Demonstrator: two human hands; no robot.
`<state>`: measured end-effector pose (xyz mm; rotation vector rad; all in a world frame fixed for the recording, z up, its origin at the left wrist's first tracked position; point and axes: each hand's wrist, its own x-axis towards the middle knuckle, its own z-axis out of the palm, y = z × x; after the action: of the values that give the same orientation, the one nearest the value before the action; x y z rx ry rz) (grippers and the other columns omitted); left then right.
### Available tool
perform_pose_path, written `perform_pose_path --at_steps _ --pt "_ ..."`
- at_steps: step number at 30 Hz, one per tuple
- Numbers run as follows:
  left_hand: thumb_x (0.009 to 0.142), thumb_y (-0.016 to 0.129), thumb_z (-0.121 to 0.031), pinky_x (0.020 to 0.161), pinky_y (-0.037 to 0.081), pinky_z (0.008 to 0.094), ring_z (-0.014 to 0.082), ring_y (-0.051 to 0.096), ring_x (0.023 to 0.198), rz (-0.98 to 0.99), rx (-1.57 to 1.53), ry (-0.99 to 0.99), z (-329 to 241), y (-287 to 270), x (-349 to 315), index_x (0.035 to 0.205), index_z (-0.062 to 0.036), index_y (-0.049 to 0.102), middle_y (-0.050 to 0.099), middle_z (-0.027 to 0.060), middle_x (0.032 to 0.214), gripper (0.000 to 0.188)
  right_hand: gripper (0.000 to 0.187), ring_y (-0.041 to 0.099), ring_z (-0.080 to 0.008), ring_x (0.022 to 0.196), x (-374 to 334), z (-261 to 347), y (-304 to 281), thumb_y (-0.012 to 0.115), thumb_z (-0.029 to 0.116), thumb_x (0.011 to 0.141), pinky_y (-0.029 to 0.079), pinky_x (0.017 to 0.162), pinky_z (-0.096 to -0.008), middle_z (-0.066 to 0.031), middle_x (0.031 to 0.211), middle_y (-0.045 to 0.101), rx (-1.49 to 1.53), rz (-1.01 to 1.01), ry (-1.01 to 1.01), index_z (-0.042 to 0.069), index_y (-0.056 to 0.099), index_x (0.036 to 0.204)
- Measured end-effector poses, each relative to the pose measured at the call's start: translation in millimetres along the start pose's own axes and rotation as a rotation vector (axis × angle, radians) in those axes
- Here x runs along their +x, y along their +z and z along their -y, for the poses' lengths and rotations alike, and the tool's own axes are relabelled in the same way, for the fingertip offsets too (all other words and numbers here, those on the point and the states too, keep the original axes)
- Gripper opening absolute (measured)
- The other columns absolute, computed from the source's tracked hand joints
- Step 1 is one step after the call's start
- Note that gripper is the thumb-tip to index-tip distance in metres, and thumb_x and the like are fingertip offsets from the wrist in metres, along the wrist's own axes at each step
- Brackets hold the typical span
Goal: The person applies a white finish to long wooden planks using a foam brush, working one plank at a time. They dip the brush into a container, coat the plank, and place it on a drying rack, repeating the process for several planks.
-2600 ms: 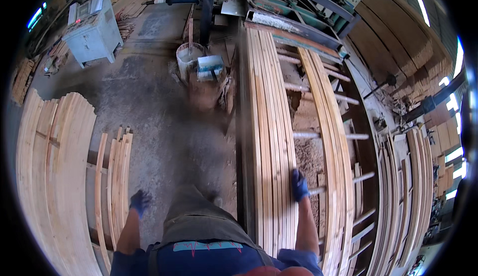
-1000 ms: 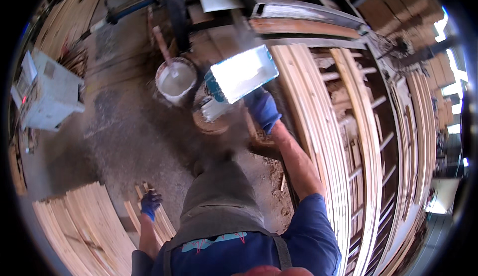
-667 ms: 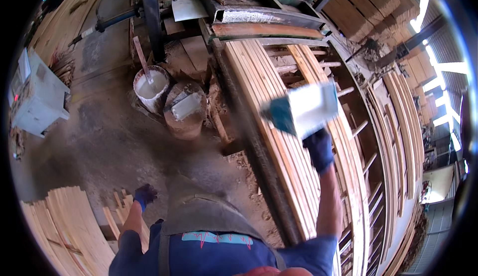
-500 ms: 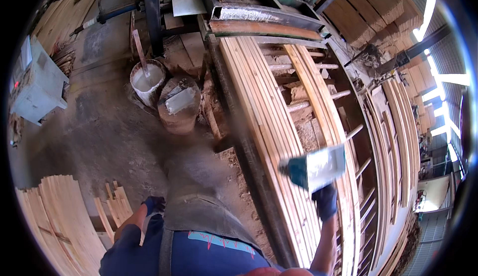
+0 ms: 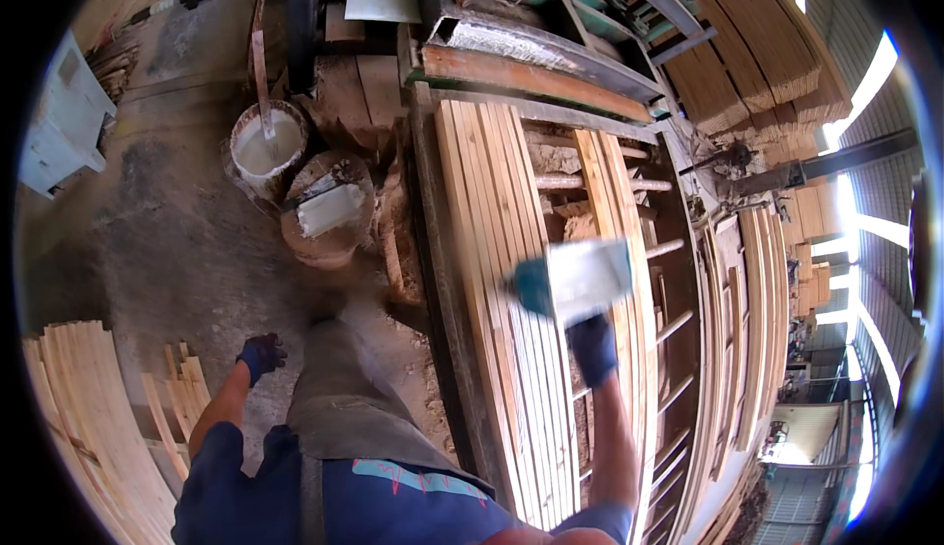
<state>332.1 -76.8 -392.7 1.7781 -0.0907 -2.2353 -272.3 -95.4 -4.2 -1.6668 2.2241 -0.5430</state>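
One bucket (image 5: 252, 182), whitish contents (image 5: 251, 152), handheld tool (image 5: 580, 280)

A woodworking workshop or timber mill is indicated by the long pale wooden strips (image 5: 492, 201) laid across a rack with crossbars (image 5: 675, 327) at centre. A heavy metal machine (image 5: 546, 44) is set at top centre. Boards are piled high (image 5: 757, 34) at upper right, before corrugated sheeting (image 5: 841, 29); more planks (image 5: 108, 398) are stacked at lower left, beside a stained floor (image 5: 187, 260).
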Motion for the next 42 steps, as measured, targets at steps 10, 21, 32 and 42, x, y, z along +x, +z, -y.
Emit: perform_pose_path --at_steps 10,21,32,42 --pt "0.095 0.045 -0.039 0.055 0.049 0.039 0.0303 0.063 0.066 0.085 0.439 0.469 17 -45 15 0.109 -0.0102 0.058 0.068 0.0169 0.089 0.035 0.04 0.053 -0.0124 0.042 316 143 74 0.053 0.04 0.092 0.042 0.04 -0.0311 -0.004 0.051 0.055 0.399 0.062 0.13 0.004 0.062 0.077" --pt "0.09 0.051 -0.039 0.085 0.047 0.0465 0.0256 0.06 0.096 0.202 0.332 0.039 49 -72 42 0.112 -0.0228 0.058 0.062 0.008 0.117 0.028 0.024 0.062 -0.0461 0.074 35 43 36 0.052 0.024 0.091 0.051 0.062 -0.0495 -0.0253 0.076 0.063 -0.044 -0.001 -0.125 0.002 0.062 0.087" --pt "0.094 0.042 -0.045 0.058 0.048 0.037 0.0253 0.066 0.073 0.066 0.622 -0.111 41 60 -24 0.113 -0.0105 0.057 0.068 0.0152 0.101 0.042 0.021 0.063 -0.0398 0.094 -335 31 -37 0.059 0.016 0.086 0.05 0.074 -0.0459 -0.0202 0.095 0.067 -0.073 0.096 0.319 0.005 0.063 0.104" --pt "0.093 0.047 -0.037 0.062 0.047 0.0402 0.0341 0.063 0.087 0.325 0.496 0.006 29 6 41 0.115 -0.0089 0.055 0.064 0.0176 0.109 0.036 0.022 0.061 -0.0459 0.067 8 82 55 0.053 0.025 0.091 0.049 0.057 -0.0522 -0.0259 0.072 0.062 -0.189 0.041 -0.122 0.007 0.055 0.102"
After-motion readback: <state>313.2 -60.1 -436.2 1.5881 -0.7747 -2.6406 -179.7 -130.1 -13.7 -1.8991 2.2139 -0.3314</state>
